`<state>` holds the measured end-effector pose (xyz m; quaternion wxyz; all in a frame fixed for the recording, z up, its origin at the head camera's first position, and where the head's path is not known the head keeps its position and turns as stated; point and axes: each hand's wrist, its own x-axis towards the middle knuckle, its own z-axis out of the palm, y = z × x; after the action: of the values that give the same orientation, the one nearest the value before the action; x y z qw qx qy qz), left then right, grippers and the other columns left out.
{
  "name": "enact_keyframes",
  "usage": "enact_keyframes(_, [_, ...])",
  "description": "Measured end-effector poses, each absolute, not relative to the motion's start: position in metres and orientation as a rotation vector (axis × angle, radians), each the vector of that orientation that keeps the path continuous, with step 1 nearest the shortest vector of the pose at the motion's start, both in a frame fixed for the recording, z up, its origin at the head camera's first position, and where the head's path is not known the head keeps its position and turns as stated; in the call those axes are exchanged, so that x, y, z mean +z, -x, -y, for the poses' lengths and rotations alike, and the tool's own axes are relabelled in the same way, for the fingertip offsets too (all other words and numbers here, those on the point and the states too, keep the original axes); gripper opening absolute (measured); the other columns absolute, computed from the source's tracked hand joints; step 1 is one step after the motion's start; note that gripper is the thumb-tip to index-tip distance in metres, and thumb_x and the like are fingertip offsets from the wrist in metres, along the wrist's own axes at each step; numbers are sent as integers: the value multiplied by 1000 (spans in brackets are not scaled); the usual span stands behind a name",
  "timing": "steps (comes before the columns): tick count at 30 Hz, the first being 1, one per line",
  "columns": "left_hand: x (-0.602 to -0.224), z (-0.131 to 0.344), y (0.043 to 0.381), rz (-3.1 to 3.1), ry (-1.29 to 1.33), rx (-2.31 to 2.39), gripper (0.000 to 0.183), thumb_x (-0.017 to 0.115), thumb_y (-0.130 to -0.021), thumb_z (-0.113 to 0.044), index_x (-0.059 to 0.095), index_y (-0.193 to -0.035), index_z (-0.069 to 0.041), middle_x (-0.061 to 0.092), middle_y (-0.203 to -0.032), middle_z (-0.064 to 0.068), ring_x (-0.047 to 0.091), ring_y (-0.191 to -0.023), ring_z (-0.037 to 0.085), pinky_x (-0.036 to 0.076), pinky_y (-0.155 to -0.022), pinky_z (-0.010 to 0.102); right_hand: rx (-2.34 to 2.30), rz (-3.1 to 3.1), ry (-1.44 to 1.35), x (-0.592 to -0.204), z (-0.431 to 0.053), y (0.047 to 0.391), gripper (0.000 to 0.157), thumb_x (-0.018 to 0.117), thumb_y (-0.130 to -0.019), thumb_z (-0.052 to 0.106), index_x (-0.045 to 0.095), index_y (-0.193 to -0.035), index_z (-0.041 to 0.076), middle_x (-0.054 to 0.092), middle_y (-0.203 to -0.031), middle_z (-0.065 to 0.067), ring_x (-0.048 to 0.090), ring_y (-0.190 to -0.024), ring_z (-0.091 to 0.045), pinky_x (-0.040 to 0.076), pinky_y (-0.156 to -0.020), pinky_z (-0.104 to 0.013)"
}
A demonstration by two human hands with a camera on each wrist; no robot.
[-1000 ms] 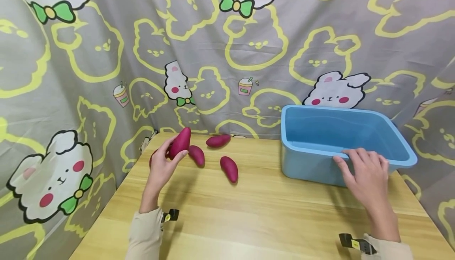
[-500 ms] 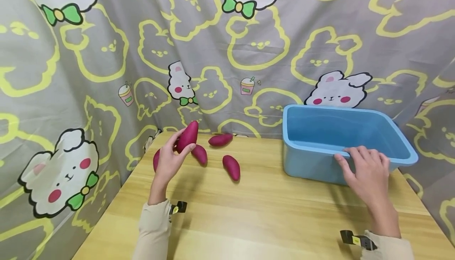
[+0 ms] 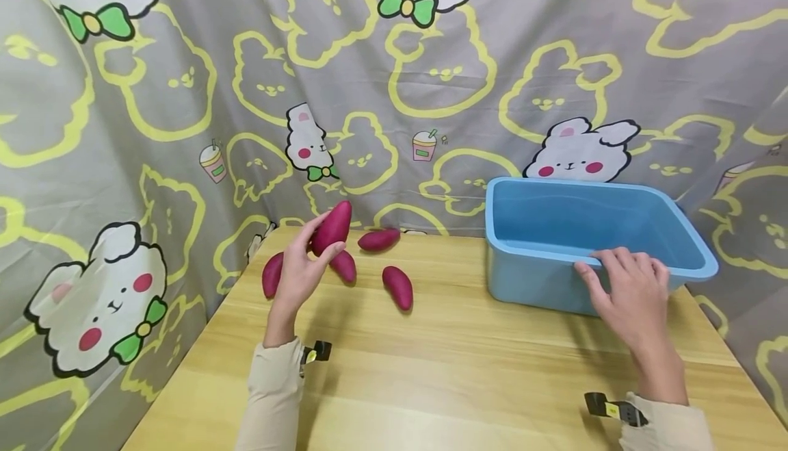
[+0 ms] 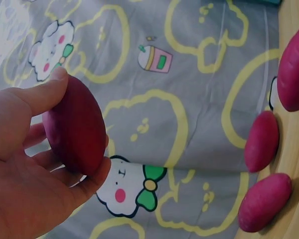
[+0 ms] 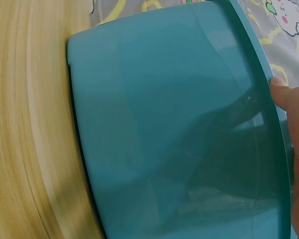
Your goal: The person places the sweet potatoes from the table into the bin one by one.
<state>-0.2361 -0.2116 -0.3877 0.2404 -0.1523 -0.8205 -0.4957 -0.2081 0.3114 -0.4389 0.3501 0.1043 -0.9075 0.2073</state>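
My left hand (image 3: 297,278) holds a purple sweet potato (image 3: 333,229) tilted upright, raised over the table's back left. In the left wrist view, the thumb presses one end of this sweet potato (image 4: 75,127) and the fingers curl beneath it. Around that hand lie more sweet potatoes: one at its left (image 3: 271,274), one partly behind the held one (image 3: 344,268), one further back (image 3: 379,239) and one to the right (image 3: 398,288). My right hand (image 3: 637,297) grips the front rim of a blue plastic bin (image 3: 532,283), fingers over the edge and thumb outside.
The bin stands at the back right of the wooden table (image 3: 443,376), its inside showing only bare blue walls and floor. A grey curtain (image 3: 455,184) with cartoon rabbits hangs right behind the table and along its left side.
My left hand has lifted the sweet potato slightly and carried it right, uncovering more of the one at its left. The right hand stays on the bin's rim.
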Motion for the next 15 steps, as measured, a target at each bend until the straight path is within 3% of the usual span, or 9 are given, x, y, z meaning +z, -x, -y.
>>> enact_keyframes(6, [-386, 203, 238, 2227, 432, -1369, 61, 80, -91, -14, 56, -147, -10, 58, -141, 14, 60, -109, 29, 49, -89, 41, 538, 2333, -277, -439, -310, 209, 38, 66, -99, 35, 66, -111, -1, 63, -111, -25, 47, -108, -47, 24, -100, -68])
enact_keyframes(15, [-384, 192, 244, 2213, 486, -1334, 58, 80, -92, -21, 58, -145, -17, 60, -138, 7, 61, -107, 22, 52, -86, 29, 545, 2319, -274, -440, -310, 208, 41, 65, -99, 39, 67, -111, -1, 63, -111, -25, 47, -107, -47, 24, -100, -68])
